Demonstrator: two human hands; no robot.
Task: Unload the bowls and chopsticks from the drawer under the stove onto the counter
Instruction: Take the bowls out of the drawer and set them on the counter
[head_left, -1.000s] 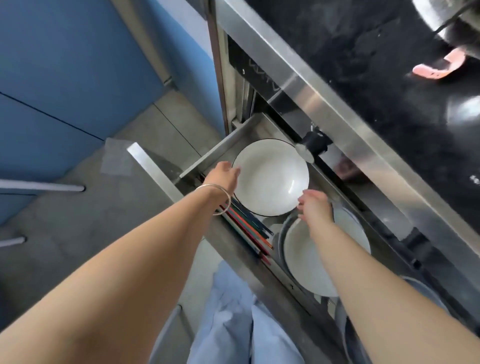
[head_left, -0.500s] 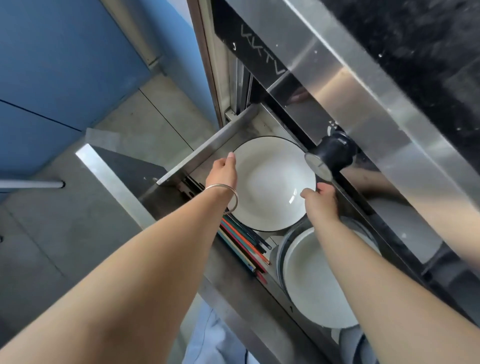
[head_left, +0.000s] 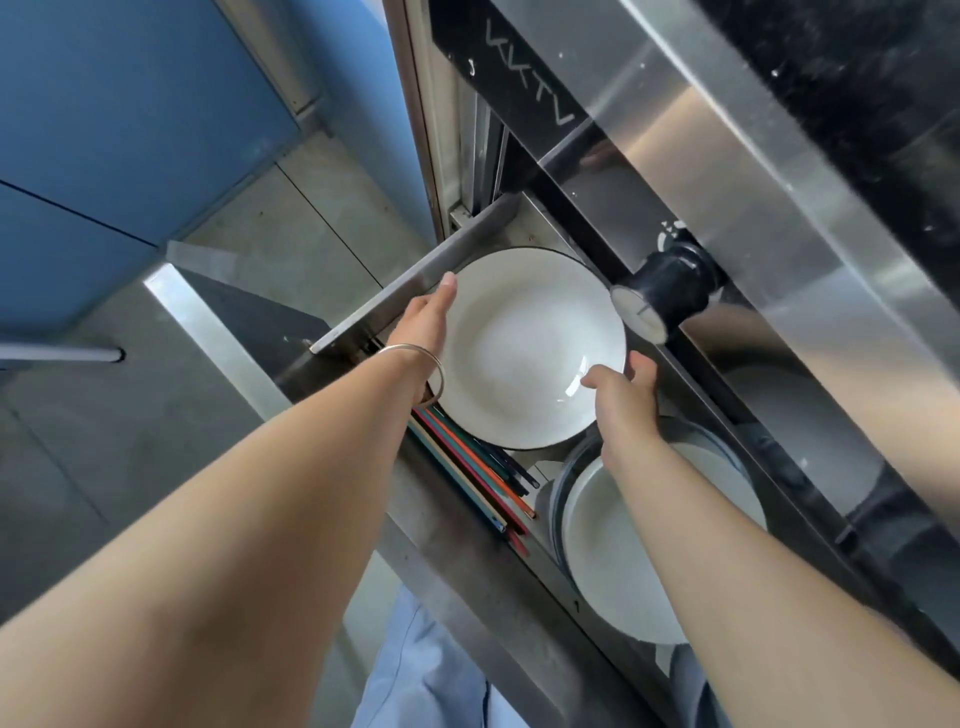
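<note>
Two hands grip a white bowl (head_left: 524, 348) over the open steel drawer (head_left: 384, 296) under the stove, grey floor (head_left: 104, 457) and blue cabinets (head_left: 104, 130) alongside.

I see the left hand (head_left: 423, 325) flat on the bowl's far rim and the right hand (head_left: 623, 392) pinching its near rim, mouth facing up; coloured chopsticks (head_left: 472, 467) lie in the drawer beside a second bowl (head_left: 613, 561), long axis running along the drawer front.

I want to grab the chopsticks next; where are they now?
In the head view, the bundle of coloured chopsticks lies along the front edge of the open steel drawer, just left of the white bowls, partly under the dark-rimmed white bowl.
</note>
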